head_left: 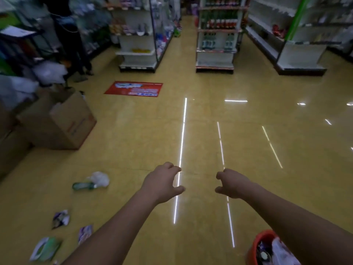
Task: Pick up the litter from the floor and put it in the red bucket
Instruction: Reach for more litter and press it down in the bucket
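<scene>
Both my arms stretch forward over the yellow floor. My left hand (163, 181) and my right hand (232, 183) hang side by side with loosely curled fingers and hold nothing. Litter lies on the floor to my left: a green bottle (83, 186) beside a crumpled white plastic bag (100, 178), a crumpled purple wrapper (61, 219), a second purple wrapper (85, 233) and a green-and-white packet (46, 248). The red bucket (257, 245) stands at the bottom right, partly under my right forearm, with wrappers and white plastic inside.
An open cardboard box (59, 123) and white bags stand at the left. A red floor sticker (133, 88) lies ahead. Shop shelves (215, 35) line the aisles at the back. A person's legs (76, 44) stand by the left shelves.
</scene>
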A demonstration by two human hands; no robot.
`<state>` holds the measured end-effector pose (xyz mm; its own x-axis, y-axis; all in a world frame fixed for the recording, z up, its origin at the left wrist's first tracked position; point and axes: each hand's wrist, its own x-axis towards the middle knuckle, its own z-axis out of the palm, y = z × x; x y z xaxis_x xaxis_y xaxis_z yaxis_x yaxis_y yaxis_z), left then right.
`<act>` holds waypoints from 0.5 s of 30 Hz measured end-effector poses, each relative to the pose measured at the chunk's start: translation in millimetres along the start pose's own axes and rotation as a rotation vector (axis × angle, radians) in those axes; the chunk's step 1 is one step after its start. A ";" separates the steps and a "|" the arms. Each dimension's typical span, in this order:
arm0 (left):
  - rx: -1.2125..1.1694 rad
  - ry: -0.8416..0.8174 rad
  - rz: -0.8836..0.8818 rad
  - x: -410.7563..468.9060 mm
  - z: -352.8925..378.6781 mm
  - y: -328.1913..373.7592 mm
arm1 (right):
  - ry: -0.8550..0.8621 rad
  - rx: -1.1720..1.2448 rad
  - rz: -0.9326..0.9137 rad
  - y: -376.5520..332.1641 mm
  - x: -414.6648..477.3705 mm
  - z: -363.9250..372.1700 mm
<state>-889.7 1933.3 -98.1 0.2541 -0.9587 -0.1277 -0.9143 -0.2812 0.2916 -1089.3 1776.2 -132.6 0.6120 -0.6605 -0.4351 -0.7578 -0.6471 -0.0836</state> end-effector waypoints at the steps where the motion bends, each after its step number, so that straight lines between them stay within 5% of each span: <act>1: -0.002 0.017 -0.020 -9.0 -5.2 -10.8 | 0.006 -0.018 -0.033 -16.5 3.6 -4.5; 15: -0.075 0.154 -0.384 -134.5 -35.5 -150.1 | 0.002 -0.179 -0.384 -208.0 39.0 -21.7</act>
<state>-775.4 2102.9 -91.0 0.6217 -0.7770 -0.0992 -0.7197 -0.6166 0.3192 -902.8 1876.8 -112.7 0.8426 -0.3593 -0.4012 -0.4237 -0.9020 -0.0822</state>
